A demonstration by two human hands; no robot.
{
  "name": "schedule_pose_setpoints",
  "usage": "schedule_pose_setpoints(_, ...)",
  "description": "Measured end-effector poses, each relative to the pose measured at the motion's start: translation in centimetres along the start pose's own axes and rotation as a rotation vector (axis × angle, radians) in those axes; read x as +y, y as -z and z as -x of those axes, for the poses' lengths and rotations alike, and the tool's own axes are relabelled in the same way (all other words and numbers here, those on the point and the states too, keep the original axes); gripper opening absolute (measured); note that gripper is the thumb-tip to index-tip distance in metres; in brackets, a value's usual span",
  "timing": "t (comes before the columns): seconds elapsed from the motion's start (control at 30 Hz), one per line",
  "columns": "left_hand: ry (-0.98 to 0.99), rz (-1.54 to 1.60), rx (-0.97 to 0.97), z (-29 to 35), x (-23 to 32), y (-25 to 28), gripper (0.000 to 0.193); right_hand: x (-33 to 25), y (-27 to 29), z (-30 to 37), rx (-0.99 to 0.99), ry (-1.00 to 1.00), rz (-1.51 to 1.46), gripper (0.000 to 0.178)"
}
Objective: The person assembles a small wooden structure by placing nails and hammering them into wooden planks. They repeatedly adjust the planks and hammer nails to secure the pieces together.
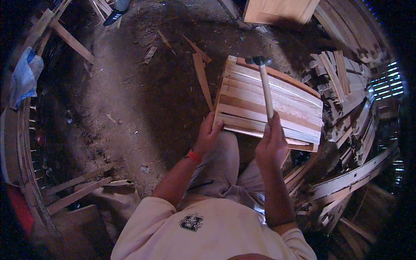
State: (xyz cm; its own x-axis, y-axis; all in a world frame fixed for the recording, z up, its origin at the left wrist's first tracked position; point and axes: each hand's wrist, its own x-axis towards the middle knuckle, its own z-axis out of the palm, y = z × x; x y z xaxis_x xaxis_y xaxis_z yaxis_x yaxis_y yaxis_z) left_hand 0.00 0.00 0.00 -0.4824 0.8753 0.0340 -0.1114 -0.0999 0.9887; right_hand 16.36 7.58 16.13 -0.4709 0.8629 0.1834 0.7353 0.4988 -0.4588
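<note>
A slatted wooden crate lies across my lap, its pale and reddish slats running side by side with narrow gaps. My left hand grips the crate's near left corner, thumb on the upper face and fingers hidden along the side. In my right hand is a hammer, closed round the lower end of its wooden handle. The dark hammer head is over the crate's far edge; whether it touches the wood I cannot tell.
Loose wood strips lie on the dirt floor beyond the crate. Stacked scrap boards crowd the right side. A pale wooden panel stands at the back. Leftward, a plastic bag hangs on a timber frame, and a shoe shows far off.
</note>
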Motion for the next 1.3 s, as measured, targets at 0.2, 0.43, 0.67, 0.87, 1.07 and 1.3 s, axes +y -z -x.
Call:
schedule_pose_setpoints(0.2,-0.078,0.014,0.051,-0.8,-0.1,-1.3,0.037,-0.6,1.1,-1.4,-0.021,0.093,0.152,0.036)
schedule_pose_setpoints(0.43,0.058,0.212,0.092,-1.2,-0.5,0.5,0.041,0.6,1.1,0.5,0.191,0.035,-0.100,0.029)
schedule_pose_setpoints(0.67,-0.158,-0.442,0.143,-9.0,4.0,2.6,0.056,5.3,-1.7,-0.3,0.195,-0.056,-0.073,0.026)
schedule_pose_setpoints(0.87,-0.006,-0.733,0.122,-10.2,6.0,0.2,0.039,9.6,-4.1,-4.9,0.258,0.110,0.188,0.026)
schedule_pose_setpoints(1.07,-0.102,-0.805,0.340,-9.6,4.9,-1.7,0.037,10.1,-5.9,-4.9,0.339,0.201,0.187,0.029)
schedule_pose_setpoints(1.3,-0.082,-0.849,0.466,-10.0,6.0,-3.9,0.042,11.1,-6.7,-4.8,0.286,0.097,0.153,0.045)
